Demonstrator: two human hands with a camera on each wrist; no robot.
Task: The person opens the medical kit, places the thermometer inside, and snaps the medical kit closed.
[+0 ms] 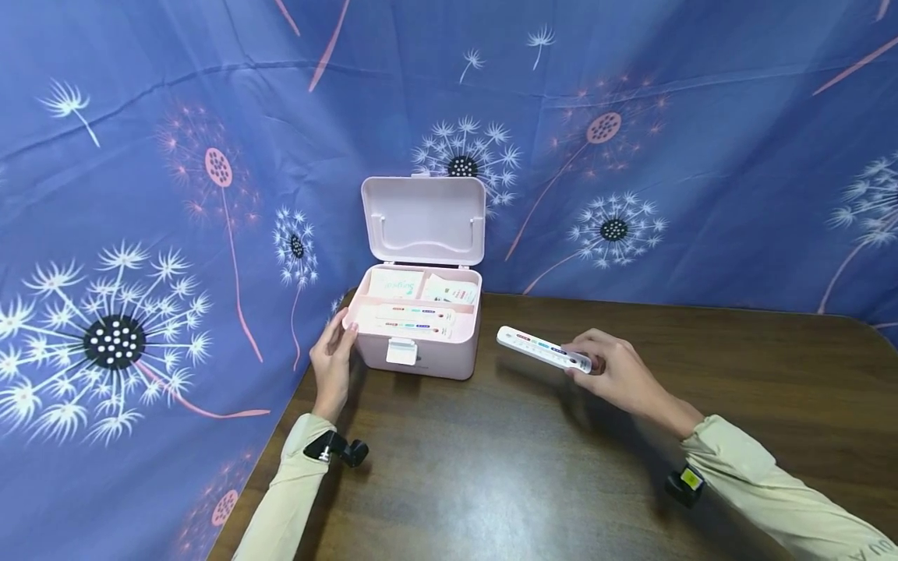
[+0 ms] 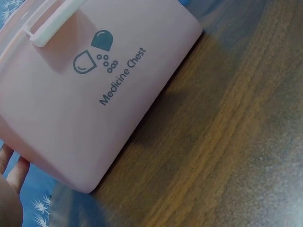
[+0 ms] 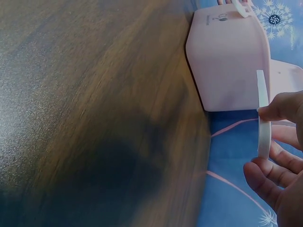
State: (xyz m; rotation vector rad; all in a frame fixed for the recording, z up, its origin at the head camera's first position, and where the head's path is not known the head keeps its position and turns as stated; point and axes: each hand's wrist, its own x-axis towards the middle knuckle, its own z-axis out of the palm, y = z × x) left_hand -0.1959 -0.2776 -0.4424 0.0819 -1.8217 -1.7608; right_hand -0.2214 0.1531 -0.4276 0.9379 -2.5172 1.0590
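Note:
A pink medicine chest (image 1: pixel 428 360) stands with its lid (image 1: pixel 426 220) raised. My left hand (image 1: pixel 333 366) is at its left side, fingertips touching the rim near the front corner; in the left wrist view the fingers (image 2: pixel 18 174) lie along the side wall. To the right of the chest, my right hand (image 1: pixel 610 372) pinches one end of a slim white case (image 1: pixel 536 348) with coloured print, held above the table; its thin edge faces the right wrist view. Two similar printed white cases (image 1: pixel 415 319) lie in the chest's front compartment.
Behind a divider in the chest are a white packet (image 1: pixel 396 283) marked Surgical and another printed packet (image 1: pixel 450 290). A white latch (image 1: pixel 402 351) hangs at the front. The brown wooden table (image 1: pixel 449 467) meets a blue dandelion-print cloth (image 1: pixel 737 171) at the back and left.

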